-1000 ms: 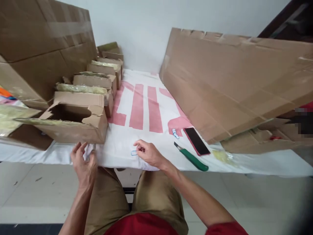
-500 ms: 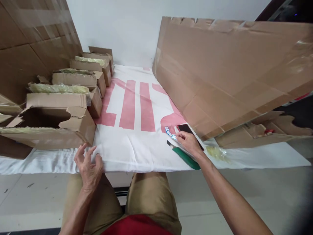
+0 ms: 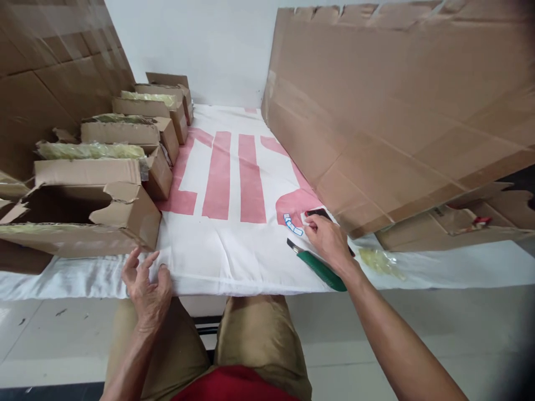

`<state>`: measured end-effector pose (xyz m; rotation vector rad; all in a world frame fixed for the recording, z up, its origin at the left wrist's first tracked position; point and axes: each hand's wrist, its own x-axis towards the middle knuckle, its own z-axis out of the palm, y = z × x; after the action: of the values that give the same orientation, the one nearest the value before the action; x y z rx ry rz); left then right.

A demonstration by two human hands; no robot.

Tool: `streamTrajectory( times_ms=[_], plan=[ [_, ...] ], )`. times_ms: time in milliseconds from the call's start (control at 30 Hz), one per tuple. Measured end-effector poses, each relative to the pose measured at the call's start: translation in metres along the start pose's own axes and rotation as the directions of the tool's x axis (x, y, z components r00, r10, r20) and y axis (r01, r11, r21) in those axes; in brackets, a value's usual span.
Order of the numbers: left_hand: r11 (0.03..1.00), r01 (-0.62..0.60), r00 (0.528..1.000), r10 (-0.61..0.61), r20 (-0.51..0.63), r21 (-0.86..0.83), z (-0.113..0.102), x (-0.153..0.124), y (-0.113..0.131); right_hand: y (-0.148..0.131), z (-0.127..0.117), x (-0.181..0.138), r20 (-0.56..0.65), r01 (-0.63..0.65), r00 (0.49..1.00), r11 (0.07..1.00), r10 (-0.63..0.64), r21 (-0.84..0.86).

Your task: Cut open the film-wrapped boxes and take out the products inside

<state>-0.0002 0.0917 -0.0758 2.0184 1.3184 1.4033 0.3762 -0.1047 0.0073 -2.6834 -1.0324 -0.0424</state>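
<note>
My left hand [image 3: 147,284] rests at the near edge of the white cloth with red stripes [image 3: 234,184], fingers loosely curled and apart, holding nothing. My right hand [image 3: 330,240] reaches right across the cloth, fingertips pinched beside a short row of small white-and-blue pieces [image 3: 291,225]. It covers most of a black phone [image 3: 318,213]. A green-handled utility knife [image 3: 316,266] lies just in front of that hand.
A row of open cardboard boxes [image 3: 104,172] with yellowish plastic packets lines the left side. A large flat cardboard sheet [image 3: 397,111] leans over the right side. A crumpled clear plastic bag [image 3: 378,260] lies near the right edge.
My right hand went from the cloth's near middle, where it held a small blue-edged piece, right to the row of pieces by the phone. My left hand stayed at the near edge.
</note>
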Motion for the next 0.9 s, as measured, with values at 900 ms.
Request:
streamTrajectory(
  times_ms=[900],
  plan=[
    [0.97, 0.217, 0.707, -0.235, -0.667, -0.112, -0.146, 0.172, -0.116, -0.307, 0.108, -0.074, 0.073, 0.454, 0.591, 0.406, -0.803, 0.793]
  ],
)
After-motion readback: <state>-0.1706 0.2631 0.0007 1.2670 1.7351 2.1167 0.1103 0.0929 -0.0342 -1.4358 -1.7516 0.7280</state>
